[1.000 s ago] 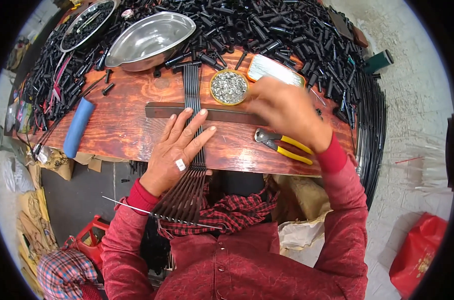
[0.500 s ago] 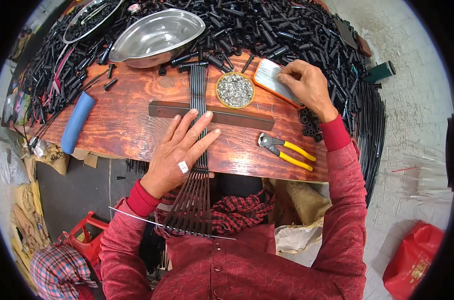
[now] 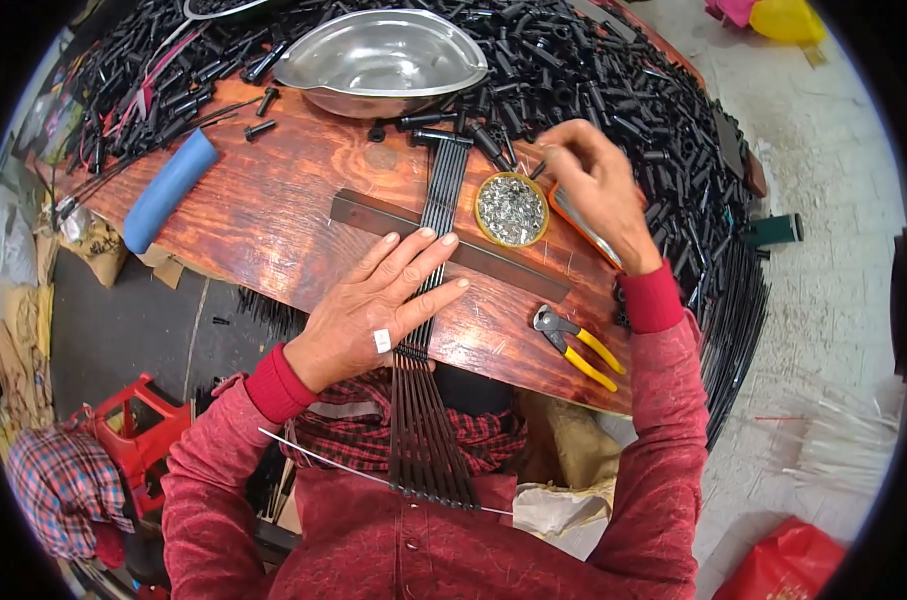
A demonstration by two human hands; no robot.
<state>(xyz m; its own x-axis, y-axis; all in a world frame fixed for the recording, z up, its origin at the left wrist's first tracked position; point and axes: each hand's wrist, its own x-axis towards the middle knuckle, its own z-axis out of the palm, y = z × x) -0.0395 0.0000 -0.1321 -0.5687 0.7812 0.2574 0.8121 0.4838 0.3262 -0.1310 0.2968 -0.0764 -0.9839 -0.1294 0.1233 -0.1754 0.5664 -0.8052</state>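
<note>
Two hands are sharing the work here, and we are keeping our left hand [image 3: 378, 305] spread flat, fingers wide, pressing down on the bundle of black rods [image 3: 428, 330] that is running from our lap up across the wooden table [image 3: 273, 215]. The rods are lying over a dark flat metal bar [image 3: 513, 268] set crosswise on the table, and our palm is pinning them just below it, as it was a second ago. What is changing is our right hand [image 3: 593, 185]: half a second ago it was resting over the flat tin at the table's far right, and now we are lifting it a little toward the pile of black plastic parts [image 3: 613, 90], with the fingertips pinched together; we cannot tell whether anything small is between them. Beside it the round tin of small metal pieces [image 3: 511, 210] is sitting just right of the rods, near their top ends. We judge that we are fetching the next small fitting while the bundle is staying clamped. Yellow-handled pliers [image 3: 578, 345] are lying untouched near the table's front edge.
</note>
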